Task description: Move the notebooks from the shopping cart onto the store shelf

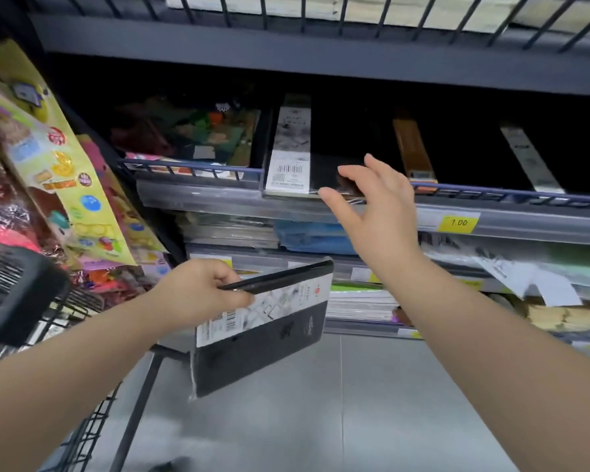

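Gripping 1 black notebook with white paper band (pixel 266 338) in left hand (pixel 201 294), below the blue wire shelf rail (pixel 191 166); right hand (pixel 378 212) spread wide at a matching notebook (pixel 288 158) poking past that rail (risks sliding off if nudged).

Notebooks, black, four are counted: held notebook (pixel 263 349), one; shelved notebooks (pixel 288 148) (pixel 414 151) (pixel 532 158), three. Hands, two: left hand (pixel 198 291), right hand (pixel 372 206). Cart (pixel 21 294), one.
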`<state>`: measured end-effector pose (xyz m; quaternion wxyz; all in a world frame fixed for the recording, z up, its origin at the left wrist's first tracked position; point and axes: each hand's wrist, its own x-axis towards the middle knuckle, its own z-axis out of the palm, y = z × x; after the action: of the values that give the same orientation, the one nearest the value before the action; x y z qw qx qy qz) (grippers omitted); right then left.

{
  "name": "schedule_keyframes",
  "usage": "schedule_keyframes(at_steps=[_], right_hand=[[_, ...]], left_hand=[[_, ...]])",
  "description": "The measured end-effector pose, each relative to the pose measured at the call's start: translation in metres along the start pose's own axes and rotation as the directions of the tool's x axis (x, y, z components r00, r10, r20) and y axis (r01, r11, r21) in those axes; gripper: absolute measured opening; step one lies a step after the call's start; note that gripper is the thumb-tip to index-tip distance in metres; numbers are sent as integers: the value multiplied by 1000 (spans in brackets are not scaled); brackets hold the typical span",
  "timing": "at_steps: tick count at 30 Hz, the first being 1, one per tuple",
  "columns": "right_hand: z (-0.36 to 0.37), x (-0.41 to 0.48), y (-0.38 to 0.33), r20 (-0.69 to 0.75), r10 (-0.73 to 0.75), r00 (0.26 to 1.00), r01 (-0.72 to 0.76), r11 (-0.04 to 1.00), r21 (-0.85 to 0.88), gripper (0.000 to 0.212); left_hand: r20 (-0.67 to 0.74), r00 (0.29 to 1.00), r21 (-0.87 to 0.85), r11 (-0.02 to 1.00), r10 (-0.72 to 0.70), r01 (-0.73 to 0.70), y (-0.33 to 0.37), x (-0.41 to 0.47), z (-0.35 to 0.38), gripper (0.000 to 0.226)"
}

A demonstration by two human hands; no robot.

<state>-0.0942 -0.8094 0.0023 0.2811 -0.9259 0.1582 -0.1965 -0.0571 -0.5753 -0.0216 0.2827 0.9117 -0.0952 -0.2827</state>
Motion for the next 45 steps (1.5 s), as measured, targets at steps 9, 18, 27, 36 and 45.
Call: schedule_keyframes(at_steps=[9,18,27,36,45], right_hand=[[17,25,-2,18,-19,1000,22,978,-205,47],[-31,-73,22,-66,234,970,-225,967,121,51],[-58,-166,11,448,359,819,-559,674,483,53],[-108,-187,-16,611,240,755,-634,505,586,35],[-115,-135,-23,451,281,847,-531,485,695,26]], left_hand=[[-25,998,-128,990,59,-62,-10,-14,-3,16],[-89,985,-528,831,149,-173,-5,-71,-11,12],[-158,980,-885,457,-120,-87,32,-135,48,15],[-97,989,-977,202,-115,-72,74,-156,66,42],[-70,984,-879,476,-161,15,67,-136,40,17]])
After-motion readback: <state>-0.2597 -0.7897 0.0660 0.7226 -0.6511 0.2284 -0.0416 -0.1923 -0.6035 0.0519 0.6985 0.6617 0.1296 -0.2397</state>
